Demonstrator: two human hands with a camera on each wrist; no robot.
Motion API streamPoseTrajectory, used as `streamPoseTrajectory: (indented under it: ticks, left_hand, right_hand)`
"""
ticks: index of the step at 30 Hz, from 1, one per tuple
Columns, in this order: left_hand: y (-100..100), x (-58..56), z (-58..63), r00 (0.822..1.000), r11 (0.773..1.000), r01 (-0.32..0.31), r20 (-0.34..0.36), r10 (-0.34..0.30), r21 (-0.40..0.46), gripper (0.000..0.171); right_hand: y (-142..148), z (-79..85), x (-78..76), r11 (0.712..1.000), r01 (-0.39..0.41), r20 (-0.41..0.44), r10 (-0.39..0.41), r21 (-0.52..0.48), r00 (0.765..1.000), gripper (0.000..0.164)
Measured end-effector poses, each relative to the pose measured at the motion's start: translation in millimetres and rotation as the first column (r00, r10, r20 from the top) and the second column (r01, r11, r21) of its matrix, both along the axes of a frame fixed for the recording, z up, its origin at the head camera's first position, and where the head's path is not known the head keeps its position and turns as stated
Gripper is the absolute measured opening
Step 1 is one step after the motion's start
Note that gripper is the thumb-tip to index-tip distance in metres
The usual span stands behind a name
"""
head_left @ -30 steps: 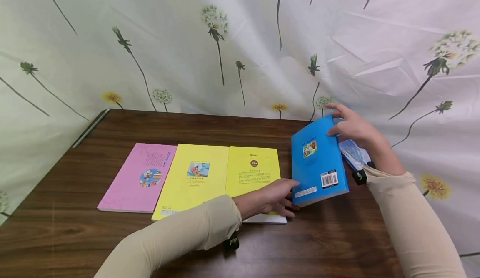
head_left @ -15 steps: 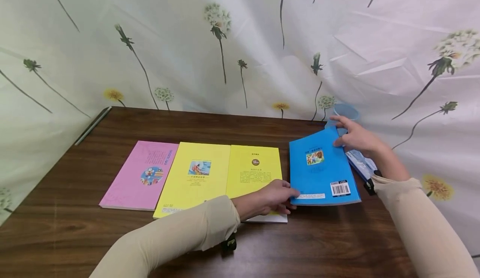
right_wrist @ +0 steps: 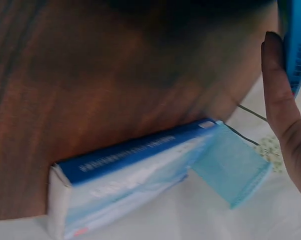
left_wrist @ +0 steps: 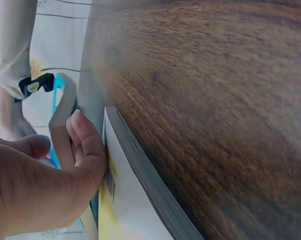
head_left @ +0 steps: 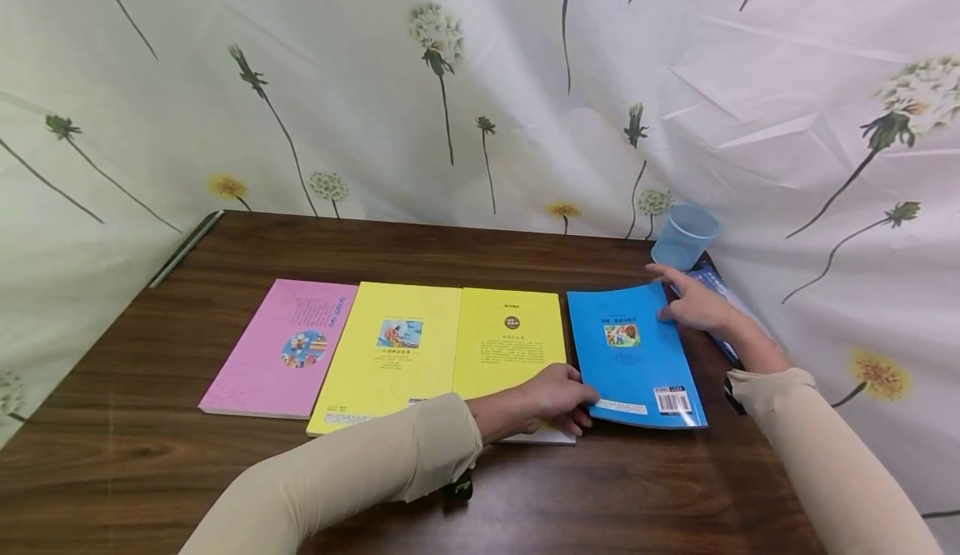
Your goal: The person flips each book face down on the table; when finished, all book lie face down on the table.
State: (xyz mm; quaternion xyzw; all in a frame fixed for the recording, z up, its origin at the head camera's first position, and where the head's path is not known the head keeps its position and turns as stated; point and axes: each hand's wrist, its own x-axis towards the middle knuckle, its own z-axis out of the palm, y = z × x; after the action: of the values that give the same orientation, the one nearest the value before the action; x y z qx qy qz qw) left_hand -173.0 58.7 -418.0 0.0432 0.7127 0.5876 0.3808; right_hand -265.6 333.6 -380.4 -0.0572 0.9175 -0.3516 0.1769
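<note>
A blue book [head_left: 637,355] with a small picture and a barcode is held just above the table, right of a yellow book [head_left: 510,338]. My left hand [head_left: 551,401] pinches its lower left corner; in the left wrist view, thumb and fingers lie on either side of the book's page edge [left_wrist: 63,132]. My right hand [head_left: 701,305] grips the upper right edge. In the right wrist view, fingers [right_wrist: 278,95] lie along the blue spine. The left forearm crosses over the lower part of the yellow books, hiding some of them.
A second yellow book [head_left: 390,355] and a pink book [head_left: 277,351] lie in a row to the left. At the right table edge are a light blue cup [head_left: 684,237] and a blue-and-white box [right_wrist: 130,175]. A flowered curtain [head_left: 375,105] hangs behind the table.
The blue book has tilted down from a steeper pose towards the table, its top edge lowering. My right hand has moved down with it, uncovering the cup. The left hand has barely moved.
</note>
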Motion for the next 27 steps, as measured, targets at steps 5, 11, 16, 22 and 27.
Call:
streamPoseTrajectory:
  ticks: [5, 11, 16, 22, 27]
  left_hand:
    - [-2.2, -1.1, -1.4, 0.999, 0.999, 0.044, 0.007, -0.044, 0.001, 0.013]
    - [-4.7, -2.0, -0.3, 0.999, 0.999, 0.044, -0.019, -0.044, -0.015, 0.019]
    - [-9.4, -3.8, 6.5, 0.997, 0.997, 0.07, -0.038, -0.072, -0.041, 0.027]
    - [-15.8, -7.2, 14.3, 0.994, 0.991, 0.11, -0.019, -0.112, -0.073, 0.039]
    - [-18.7, -5.1, 14.4, 0.986, 0.985, 0.164, 0.047, -0.162, -0.048, 0.043]
  right_hand:
    - [2.5, -16.0, 0.7, 0.999, 0.012, 0.001, -0.013, 0.052, 1.0, 0.078]
    - [2.7, -22.0, -2.1, 0.997, 0.004, 0.023, -0.006, 0.076, 1.0, 0.075]
    - [2.9, -20.5, -3.2, 0.992, -0.023, 0.027, 0.019, 0.127, 0.999, 0.076]
    - [3.0, -17.7, -2.1, 0.987, -0.031, 0.046, 0.024, 0.157, 0.999, 0.076]
    - [2.1, -17.1, -1.2, 0.989, -0.011, 0.104, -0.004, 0.148, 0.995, 0.078]
